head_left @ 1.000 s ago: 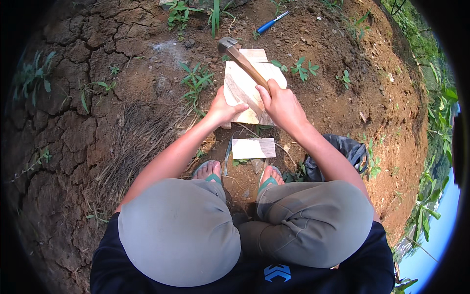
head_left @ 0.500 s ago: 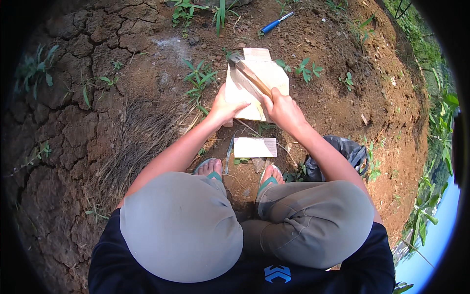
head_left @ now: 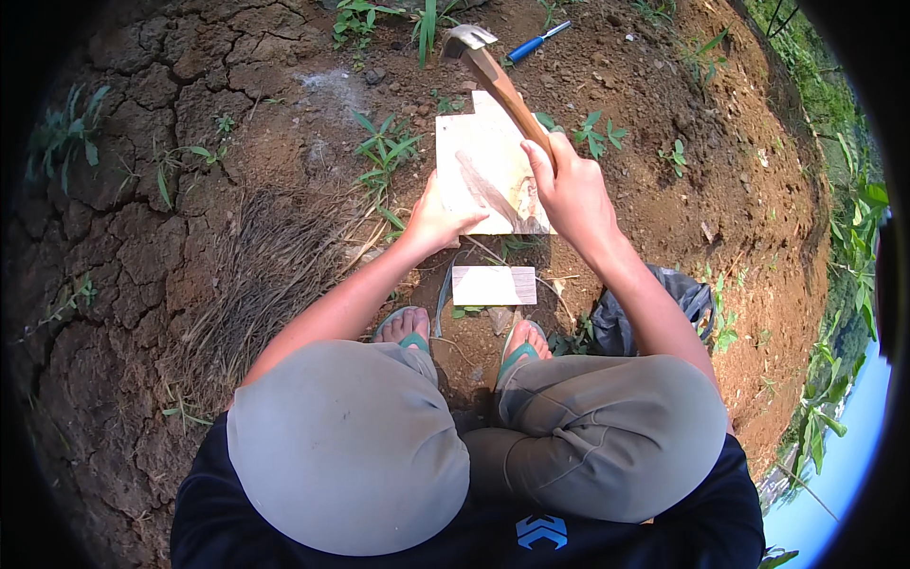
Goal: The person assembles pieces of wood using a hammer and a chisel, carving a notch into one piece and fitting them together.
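My right hand (head_left: 574, 193) is wrapped round the wooden handle of a claw hammer (head_left: 504, 93). The hammer is raised, its metal head above the far edge of a pale wooden board (head_left: 474, 171). The handle's shadow falls across the board. At the board's near left edge, my left hand (head_left: 439, 216) grips it, thumb lying over the top face and the other fingers mostly hidden along the side. A narrower piece of the same pale wood (head_left: 486, 102) shows at the far edge; whether it is joined on cannot be made out.
A small rectangular wood piece (head_left: 494, 285) lies on the ground before my sandaled feet. Beyond the board rests a blue-handled tool (head_left: 524, 50) with a metal shaft. A black plastic bag (head_left: 678, 296) sits by my right forearm, and dry grass (head_left: 270, 275) lies left.
My right hand has lifted the hammer, whose head was down at the board's far left part and is now up above it. My left hand stays at the board's edge.
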`<action>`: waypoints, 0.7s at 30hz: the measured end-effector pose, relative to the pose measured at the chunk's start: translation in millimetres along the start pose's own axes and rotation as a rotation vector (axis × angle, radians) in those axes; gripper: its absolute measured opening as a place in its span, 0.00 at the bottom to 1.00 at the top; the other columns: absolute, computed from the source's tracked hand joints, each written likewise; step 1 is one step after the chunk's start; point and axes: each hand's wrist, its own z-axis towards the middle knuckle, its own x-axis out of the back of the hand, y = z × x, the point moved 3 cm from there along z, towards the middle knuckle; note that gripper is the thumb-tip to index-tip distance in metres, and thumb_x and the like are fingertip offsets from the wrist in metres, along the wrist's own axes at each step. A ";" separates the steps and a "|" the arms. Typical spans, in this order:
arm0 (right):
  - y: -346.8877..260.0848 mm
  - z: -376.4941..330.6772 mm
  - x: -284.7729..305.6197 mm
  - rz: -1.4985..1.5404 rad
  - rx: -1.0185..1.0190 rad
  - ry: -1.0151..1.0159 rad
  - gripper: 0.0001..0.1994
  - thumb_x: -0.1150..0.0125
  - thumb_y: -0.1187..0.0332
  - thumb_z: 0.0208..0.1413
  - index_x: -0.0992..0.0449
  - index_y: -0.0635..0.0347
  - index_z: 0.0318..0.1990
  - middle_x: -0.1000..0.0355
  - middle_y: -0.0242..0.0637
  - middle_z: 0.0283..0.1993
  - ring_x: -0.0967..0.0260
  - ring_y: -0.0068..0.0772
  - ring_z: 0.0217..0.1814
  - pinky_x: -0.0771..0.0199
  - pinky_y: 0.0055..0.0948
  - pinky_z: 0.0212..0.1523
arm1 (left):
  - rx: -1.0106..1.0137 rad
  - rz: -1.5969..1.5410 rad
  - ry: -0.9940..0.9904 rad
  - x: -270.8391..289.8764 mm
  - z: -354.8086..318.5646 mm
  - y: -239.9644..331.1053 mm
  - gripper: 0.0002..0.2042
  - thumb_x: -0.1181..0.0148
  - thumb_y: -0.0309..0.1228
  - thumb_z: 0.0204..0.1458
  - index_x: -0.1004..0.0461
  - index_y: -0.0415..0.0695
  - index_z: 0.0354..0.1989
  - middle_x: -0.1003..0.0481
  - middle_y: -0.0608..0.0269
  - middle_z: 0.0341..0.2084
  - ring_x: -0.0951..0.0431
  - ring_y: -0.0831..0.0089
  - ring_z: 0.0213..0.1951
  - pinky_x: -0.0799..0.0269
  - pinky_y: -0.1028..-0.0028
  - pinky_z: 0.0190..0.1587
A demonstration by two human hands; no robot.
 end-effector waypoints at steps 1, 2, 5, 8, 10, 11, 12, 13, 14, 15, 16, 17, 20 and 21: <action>-3.5 -2.5 4.9 0.099 0.052 0.093 0.18 0.46 0.53 0.68 0.31 0.62 0.45 0.26 0.62 0.25 0.23 0.66 0.31 0.24 0.57 0.26 | -0.008 -0.035 -0.016 -1.2 4.4 4.7 0.43 0.21 0.40 0.43 0.38 0.37 0.66 0.29 0.49 0.59 0.29 0.62 0.63 0.35 0.64 0.66; -6.2 -5.6 9.9 0.198 0.105 0.186 0.17 0.46 0.54 0.68 0.32 0.62 0.44 0.26 0.62 0.24 0.24 0.66 0.30 0.25 0.57 0.25 | -0.016 -0.070 -0.032 -2.1 7.6 9.2 0.43 0.21 0.40 0.43 0.38 0.37 0.66 0.29 0.49 0.59 0.30 0.62 0.63 0.35 0.64 0.66; 37.8 -4.5 -35.1 -0.251 -0.016 -0.165 0.19 0.47 0.53 0.68 0.32 0.63 0.47 0.23 0.59 0.29 0.22 0.68 0.34 0.21 0.57 0.33 | 0.109 -0.233 -0.087 2.5 12.9 12.8 0.46 0.18 0.39 0.38 0.38 0.38 0.65 0.26 0.50 0.57 0.26 0.62 0.60 0.31 0.64 0.64; 33.3 5.5 -44.9 -0.144 0.017 -0.190 0.21 0.48 0.52 0.68 0.29 0.64 0.50 0.23 0.62 0.30 0.22 0.67 0.37 0.21 0.57 0.39 | 0.099 -0.186 -0.094 4.3 22.4 9.2 0.46 0.17 0.37 0.37 0.37 0.38 0.66 0.25 0.52 0.57 0.25 0.63 0.59 0.29 0.65 0.63; 8.6 8.6 -24.5 -0.095 0.005 -0.129 0.20 0.48 0.53 0.69 0.29 0.66 0.42 0.25 0.63 0.27 0.24 0.69 0.35 0.23 0.58 0.34 | 0.095 -0.059 -0.082 7.0 17.8 -6.4 0.46 0.17 0.35 0.36 0.37 0.38 0.66 0.25 0.52 0.58 0.24 0.63 0.58 0.28 0.65 0.62; 2.6 10.4 -14.1 -0.083 -0.002 -0.089 0.19 0.48 0.54 0.69 0.29 0.66 0.43 0.25 0.63 0.27 0.24 0.69 0.33 0.23 0.57 0.33 | 0.095 -0.142 -0.126 7.9 17.8 7.1 0.48 0.17 0.35 0.36 0.38 0.39 0.67 0.26 0.51 0.59 0.25 0.63 0.60 0.30 0.65 0.64; 8.6 5.3 -17.5 -0.083 -0.019 -0.086 0.19 0.48 0.54 0.69 0.28 0.65 0.43 0.25 0.63 0.27 0.24 0.69 0.34 0.23 0.57 0.34 | 0.090 -0.119 -0.121 4.4 14.3 11.4 0.46 0.18 0.35 0.37 0.38 0.38 0.67 0.26 0.51 0.59 0.25 0.64 0.60 0.30 0.65 0.64; 14.7 1.6 -21.5 -0.082 -0.021 -0.078 0.19 0.48 0.53 0.69 0.28 0.65 0.44 0.25 0.64 0.28 0.24 0.69 0.35 0.23 0.58 0.35 | 0.079 -0.094 -0.101 5.0 12.0 14.5 0.45 0.18 0.35 0.38 0.37 0.38 0.67 0.26 0.51 0.58 0.25 0.64 0.59 0.30 0.65 0.63; 22.7 -2.2 -27.1 -0.084 -0.024 -0.074 0.19 0.48 0.53 0.69 0.28 0.64 0.44 0.25 0.64 0.28 0.24 0.69 0.35 0.22 0.58 0.36 | 0.069 -0.073 -0.082 3.8 11.7 11.0 0.44 0.18 0.35 0.40 0.37 0.37 0.66 0.26 0.51 0.58 0.25 0.65 0.59 0.30 0.66 0.63; 32.8 -4.9 -36.1 -0.138 -0.034 -0.142 0.20 0.48 0.52 0.69 0.28 0.64 0.46 0.24 0.64 0.30 0.24 0.69 0.37 0.23 0.60 0.39 | 0.054 -0.110 -0.087 1.9 12.8 8.1 0.45 0.18 0.36 0.40 0.38 0.37 0.67 0.27 0.51 0.59 0.27 0.65 0.60 0.31 0.65 0.64; 32.1 -7.2 -39.4 -0.139 -0.081 -0.200 0.21 0.49 0.50 0.68 0.27 0.63 0.48 0.24 0.65 0.31 0.23 0.69 0.40 0.23 0.60 0.43 | 0.058 -0.137 -0.092 1.8 12.0 9.1 0.46 0.18 0.36 0.39 0.38 0.38 0.67 0.27 0.52 0.59 0.26 0.65 0.60 0.31 0.65 0.64; 32.3 -7.6 -36.1 -0.143 -0.081 -0.171 0.21 0.48 0.51 0.69 0.27 0.63 0.49 0.24 0.63 0.30 0.23 0.67 0.38 0.23 0.58 0.40 | 0.062 -0.164 -0.099 1.8 11.0 9.8 0.46 0.18 0.35 0.39 0.39 0.39 0.68 0.27 0.52 0.59 0.26 0.65 0.60 0.31 0.65 0.64; 8.5 -5.8 -10.2 0.012 -0.030 0.005 0.17 0.47 0.55 0.70 0.26 0.61 0.50 0.25 0.55 0.25 0.22 0.60 0.30 0.24 0.49 0.29 | 0.072 -0.242 -0.087 5.0 4.3 11.3 0.46 0.18 0.34 0.39 0.39 0.40 0.68 0.26 0.53 0.58 0.26 0.66 0.60 0.31 0.66 0.64; -9.7 -6.3 -0.7 0.117 0.056 0.121 0.14 0.45 0.58 0.70 0.27 0.62 0.47 0.28 0.49 0.21 0.23 0.53 0.24 0.28 0.43 0.24 | 0.066 -0.264 -0.065 11.1 2.2 10.7 0.46 0.18 0.34 0.39 0.38 0.40 0.68 0.26 0.53 0.58 0.26 0.66 0.60 0.31 0.66 0.64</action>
